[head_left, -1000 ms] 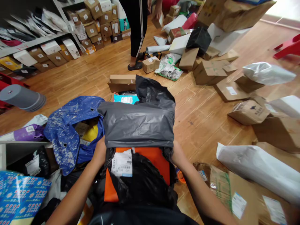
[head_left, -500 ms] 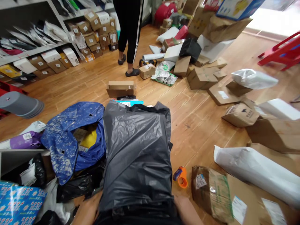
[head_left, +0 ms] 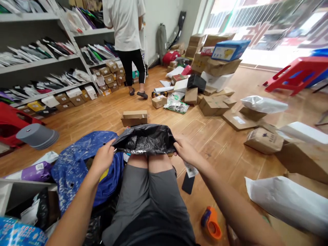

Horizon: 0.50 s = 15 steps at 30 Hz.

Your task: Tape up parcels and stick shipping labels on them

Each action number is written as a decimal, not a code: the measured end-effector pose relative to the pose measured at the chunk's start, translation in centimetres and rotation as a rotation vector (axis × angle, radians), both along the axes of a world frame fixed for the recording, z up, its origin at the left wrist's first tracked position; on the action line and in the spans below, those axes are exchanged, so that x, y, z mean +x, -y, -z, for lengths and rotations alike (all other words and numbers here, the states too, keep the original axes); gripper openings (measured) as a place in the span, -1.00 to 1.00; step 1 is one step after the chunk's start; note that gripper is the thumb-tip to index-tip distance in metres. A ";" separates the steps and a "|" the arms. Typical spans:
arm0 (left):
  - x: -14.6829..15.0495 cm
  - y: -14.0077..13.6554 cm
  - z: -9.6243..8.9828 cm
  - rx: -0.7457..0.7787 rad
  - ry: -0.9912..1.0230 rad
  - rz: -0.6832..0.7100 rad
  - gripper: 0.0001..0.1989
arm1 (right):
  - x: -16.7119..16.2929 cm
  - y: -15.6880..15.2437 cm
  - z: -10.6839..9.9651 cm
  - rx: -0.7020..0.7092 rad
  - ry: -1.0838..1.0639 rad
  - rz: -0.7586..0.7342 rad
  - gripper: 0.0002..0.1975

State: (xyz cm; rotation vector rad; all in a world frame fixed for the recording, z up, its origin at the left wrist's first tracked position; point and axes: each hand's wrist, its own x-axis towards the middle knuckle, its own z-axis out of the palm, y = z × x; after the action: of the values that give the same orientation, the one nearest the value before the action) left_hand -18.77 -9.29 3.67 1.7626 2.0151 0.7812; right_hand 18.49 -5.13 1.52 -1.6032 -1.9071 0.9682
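Observation:
A black plastic mailing bag (head_left: 146, 138) is stretched between my two hands just beyond my knees, its mouth spread and facing me. Fingers of my left hand (head_left: 105, 154) pinch its left edge. On the opposite edge, my right hand (head_left: 185, 150) grips the plastic in the same way. Below my right forearm a dark phone (head_left: 188, 183) lies on the floor, partly under a pale labelled packet (head_left: 191, 169). An orange tape dispenser (head_left: 212, 223) rests farther down on the right. What the bag contains, if anything, cannot be made out.
A blue stained sack (head_left: 84, 150) lies left of my legs. Ahead is an open cardboard box (head_left: 134, 118). Many parcels (head_left: 214, 105) spread along the right side. Another person (head_left: 128, 41) stands by the shelves (head_left: 33, 65); a red stool (head_left: 294, 77) is at right.
The bag was lying flat over my lap, with my hands low at its near end. Now both hands hold it farther forward, its mouth spread, and my view has tilted up.

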 end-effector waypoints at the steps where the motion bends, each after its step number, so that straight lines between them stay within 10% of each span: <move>1: -0.5 -0.5 -0.7 0.026 0.022 0.017 -0.41 | 0.5 -0.6 -0.7 0.006 0.003 -0.009 -0.74; 6: -1.9 2.9 -0.6 -0.021 0.269 -0.055 -0.32 | 1.8 3.3 -0.9 0.070 -0.015 0.016 -0.69; 15: -4.1 18.2 4.9 -0.359 0.330 -0.073 -0.39 | 2.8 16.4 6.7 0.070 -0.194 0.117 -0.42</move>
State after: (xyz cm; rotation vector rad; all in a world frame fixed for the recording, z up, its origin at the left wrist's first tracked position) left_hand -22.86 -27.48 -1.21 1.2761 1.8650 0.6341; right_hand 21.24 -21.58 -5.20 -1.5040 -1.6796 0.9596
